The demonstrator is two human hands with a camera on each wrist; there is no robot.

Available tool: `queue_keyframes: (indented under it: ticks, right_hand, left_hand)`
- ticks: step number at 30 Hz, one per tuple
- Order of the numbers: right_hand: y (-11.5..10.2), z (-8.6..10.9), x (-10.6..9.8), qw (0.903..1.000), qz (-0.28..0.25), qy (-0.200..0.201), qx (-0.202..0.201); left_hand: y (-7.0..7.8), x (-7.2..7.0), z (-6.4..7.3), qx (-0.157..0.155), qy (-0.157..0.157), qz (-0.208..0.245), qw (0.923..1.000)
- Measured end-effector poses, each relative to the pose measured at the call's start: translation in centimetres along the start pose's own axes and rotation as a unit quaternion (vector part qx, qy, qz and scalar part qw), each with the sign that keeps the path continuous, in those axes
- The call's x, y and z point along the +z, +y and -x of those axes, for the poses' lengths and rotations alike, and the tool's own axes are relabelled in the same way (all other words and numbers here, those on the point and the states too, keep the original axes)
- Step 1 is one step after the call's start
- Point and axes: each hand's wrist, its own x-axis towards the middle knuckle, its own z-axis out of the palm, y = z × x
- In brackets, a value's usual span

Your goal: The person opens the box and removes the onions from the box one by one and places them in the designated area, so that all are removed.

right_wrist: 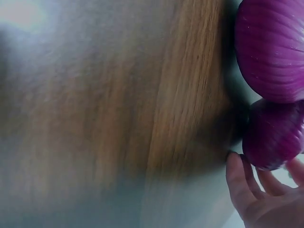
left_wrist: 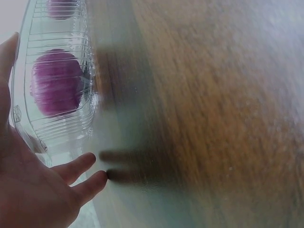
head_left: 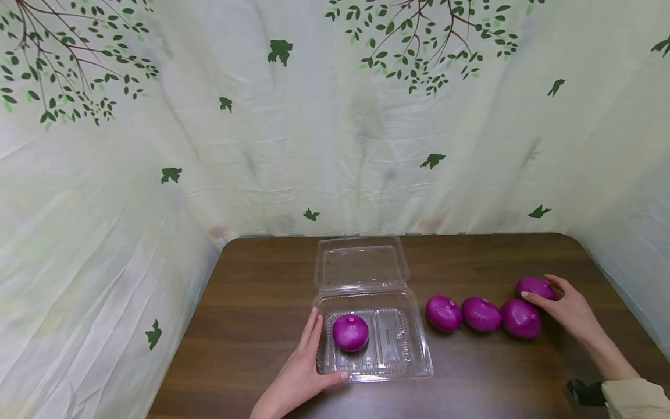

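Note:
A clear plastic clamshell box lies on the table with its lid folded back. One red onion sits in its left half. Along the box's left side rest the straight fingers of my left hand, the thumb at the near left corner. Farther right, my right hand holds the rearmost red onion between thumb and fingers. Just in front of that one is another red onion. In the right wrist view, the held onion overlaps a bigger-looking one.
Two more red onions, one in the middle and one nearest the box, continue the row on the brown wooden table. A pale curtain with leaf prints hangs behind the table and along both sides.

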Motion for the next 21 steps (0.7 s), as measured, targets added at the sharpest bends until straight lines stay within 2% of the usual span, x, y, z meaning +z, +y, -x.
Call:
queue_keyframes:
  ticks: [8,16,21]
  right_hand:
    - [0.2,-0.3,0.1,0.9999,0.012,0.009,0.008]
    - [0.4,0.9,-0.2,0.9978,-0.002,0.056,0.036]
    - [0.2,2.2,-0.3,0.9953,-0.028,0.089,0.028]
  left_hand:
    - [-0.2,0.0,-0.1,0.002,-0.001,-0.008,1.0]
    - [-0.1,0.1,-0.1,0.007,0.002,-0.01,0.9999]
    - [-0.1,0.1,0.0,0.013,0.005,-0.006,0.9999]
